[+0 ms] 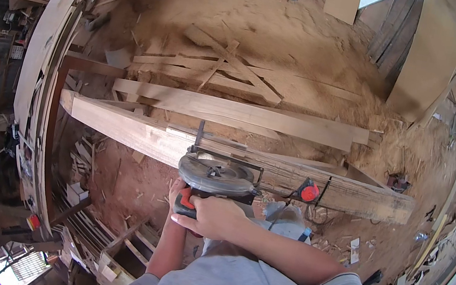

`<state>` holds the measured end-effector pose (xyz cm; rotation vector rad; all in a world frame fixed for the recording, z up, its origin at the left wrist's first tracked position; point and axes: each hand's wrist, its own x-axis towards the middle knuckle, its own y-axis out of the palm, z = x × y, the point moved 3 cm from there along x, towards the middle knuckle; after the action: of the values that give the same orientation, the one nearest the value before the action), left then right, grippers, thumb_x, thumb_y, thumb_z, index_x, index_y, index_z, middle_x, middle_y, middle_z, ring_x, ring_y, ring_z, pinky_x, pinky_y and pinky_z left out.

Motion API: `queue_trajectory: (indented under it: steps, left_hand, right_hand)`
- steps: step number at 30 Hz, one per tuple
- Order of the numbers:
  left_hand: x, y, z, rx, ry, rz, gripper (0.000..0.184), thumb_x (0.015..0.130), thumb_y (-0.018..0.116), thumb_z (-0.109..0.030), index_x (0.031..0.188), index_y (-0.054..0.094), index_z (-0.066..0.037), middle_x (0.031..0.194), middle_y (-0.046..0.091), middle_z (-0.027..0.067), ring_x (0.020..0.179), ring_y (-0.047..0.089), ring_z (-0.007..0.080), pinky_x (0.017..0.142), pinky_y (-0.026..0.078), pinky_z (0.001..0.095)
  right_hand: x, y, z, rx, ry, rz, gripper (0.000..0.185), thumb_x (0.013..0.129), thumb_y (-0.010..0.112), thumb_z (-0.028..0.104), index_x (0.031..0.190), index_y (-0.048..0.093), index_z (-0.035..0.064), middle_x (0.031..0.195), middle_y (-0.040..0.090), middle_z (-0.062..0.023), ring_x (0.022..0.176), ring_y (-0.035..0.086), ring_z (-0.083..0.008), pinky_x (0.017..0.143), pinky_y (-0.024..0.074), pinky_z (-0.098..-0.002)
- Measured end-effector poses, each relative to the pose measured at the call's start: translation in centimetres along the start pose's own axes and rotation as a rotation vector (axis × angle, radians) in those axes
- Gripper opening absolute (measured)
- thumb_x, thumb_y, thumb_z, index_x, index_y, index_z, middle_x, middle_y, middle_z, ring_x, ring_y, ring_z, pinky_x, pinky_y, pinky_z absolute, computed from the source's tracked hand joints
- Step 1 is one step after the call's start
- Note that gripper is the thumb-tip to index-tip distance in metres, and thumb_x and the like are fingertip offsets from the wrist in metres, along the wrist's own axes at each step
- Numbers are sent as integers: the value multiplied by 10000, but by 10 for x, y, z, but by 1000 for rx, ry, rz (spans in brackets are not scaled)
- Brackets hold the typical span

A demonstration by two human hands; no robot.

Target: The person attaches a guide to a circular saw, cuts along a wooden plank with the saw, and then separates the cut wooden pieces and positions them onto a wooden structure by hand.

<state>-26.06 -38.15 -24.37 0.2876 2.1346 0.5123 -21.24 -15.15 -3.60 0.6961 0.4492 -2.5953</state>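
The person's right forearm reaches in from the right across the body, its hand (215, 216) closed around the red-and-black handle of a circular saw (216, 175). The left arm comes up straight from the near side, its hand (175, 192) against the saw's left side, the fingers too hidden to tell their grip. The saw sits over the near edge of a long timber beam (126, 131). Near left stands a box-like wooden frame (111, 268), its contents unclear.
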Motion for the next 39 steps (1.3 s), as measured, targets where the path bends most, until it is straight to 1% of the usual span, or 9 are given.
queue_trajectory:
  steps: [4, 7, 19, 25, 28, 34, 37, 38, 39]
  left_hand:
    - [4, -6, -6, 12, -8, -2, 350, 1155, 525, -254, 1319, 652, 28, 1222, 743, 166, 1099, 735, 291, 1013, 600, 444]
    - [4, -11, -9, 23, -7, -6, 347, 1151, 527, -251, 1322, 652, 24, 1225, 742, 163, 1106, 732, 291, 1018, 597, 442]
    - [7, -32, -27, 25, -6, -19, 338, 1137, 533, -237, 1334, 652, 11, 1236, 738, 154, 1133, 722, 291, 1034, 587, 434]
    - [17, -40, -49, 26, 12, -2, 334, 1130, 537, -230, 1340, 652, 4, 1241, 736, 149, 1146, 716, 291, 1042, 582, 430]
    - [22, -46, -59, 18, 19, 3, 333, 1127, 539, -227, 1343, 652, 0, 1244, 735, 146, 1153, 714, 291, 1046, 579, 428]
    - [27, -65, -70, 19, 77, -14, 332, 1120, 542, -220, 1349, 652, -7, 1249, 733, 142, 1167, 709, 292, 1055, 574, 424]
    - [34, -86, -77, 57, 124, -31, 332, 1116, 544, -216, 1352, 652, -10, 1252, 732, 139, 1173, 706, 292, 1059, 572, 422]
    - [45, -113, -68, -155, 53, -91, 321, 1127, 531, -209, 1346, 651, -7, 1251, 732, 140, 1177, 706, 301, 1050, 578, 430]
    - [40, -110, -78, -68, 12, -135, 302, 1153, 504, -202, 1333, 645, -5, 1244, 734, 148, 1138, 718, 311, 1019, 596, 450]
  right_hand:
    - [6, 3, 4, -10, -17, -10, 891, 1036, 480, 766, 1176, 717, -81, 948, 781, -278, 896, 782, -440, 838, 622, -536]
    - [11, 7, 1, -4, -49, -34, 889, 1038, 479, 762, 1173, 717, -83, 943, 781, -280, 895, 783, -440, 839, 621, -539]
    - [44, 20, 15, -10, -40, -35, 897, 1032, 484, 776, 1180, 727, -74, 971, 785, -290, 926, 784, -454, 861, 621, -552]
    - [56, 13, 35, 5, -19, -15, 881, 1034, 489, 769, 1148, 727, -71, 960, 781, -296, 909, 781, -462, 853, 620, -553]
    - [64, 12, 44, 17, -25, -39, 878, 1034, 491, 768, 1105, 725, -75, 929, 775, -298, 883, 780, -462, 844, 618, -548]
    - [82, 16, 55, 9, -6, -1, 875, 1029, 505, 772, 1085, 722, -74, 871, 763, -297, 826, 776, -465, 827, 616, -548]
    - [92, 15, 68, 27, 6, 0, 864, 1023, 529, 769, 1138, 723, -65, 890, 771, -286, 840, 777, -467, 839, 617, -539]
    - [94, 16, 71, 33, 3, -9, 863, 1023, 534, 767, 1156, 723, -64, 893, 774, -281, 843, 778, -467, 843, 617, -535]
    - [100, 16, 75, 16, 21, 3, 849, 1027, 545, 749, 1221, 715, -60, 894, 780, -267, 864, 782, -461, 860, 616, -525]
